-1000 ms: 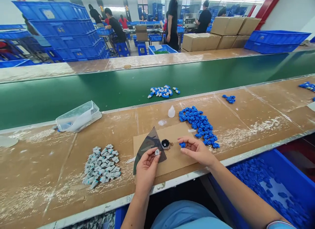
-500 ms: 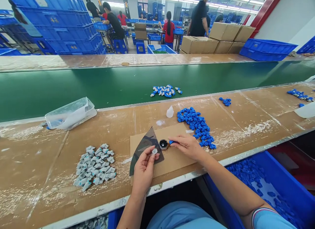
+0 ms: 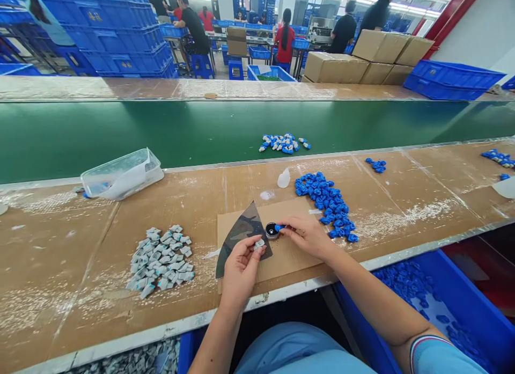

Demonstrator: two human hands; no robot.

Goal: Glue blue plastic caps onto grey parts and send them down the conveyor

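Note:
My left hand (image 3: 243, 266) pinches a small grey-white plastic piece (image 3: 259, 244) above a dark, wedge-shaped flat sheet (image 3: 238, 235). Between thumb and fingers of my right hand (image 3: 308, 235) is a small blue piece (image 3: 278, 228), held over the rim of a small round dish (image 3: 271, 232) with a black inside. The sheet and dish lie on a cardboard pad (image 3: 287, 264). A heap of similar grey pieces (image 3: 163, 261) lies left of my hands, and a heap of blue pieces (image 3: 324, 202) lies beyond my right hand.
A white squeeze bottle (image 3: 284, 178) stands behind the pad. A clear plastic tub (image 3: 120, 175) sits at the left. Joined blue-and-white pieces (image 3: 284, 143) rest on the green belt (image 3: 181, 132). A blue bin (image 3: 475, 304) stands below the table edge. Several people work in the background.
My right hand has brought the blue piece from beside the dish to over its rim. My left hand still holds the grey-white piece. The whole view has shifted slightly.

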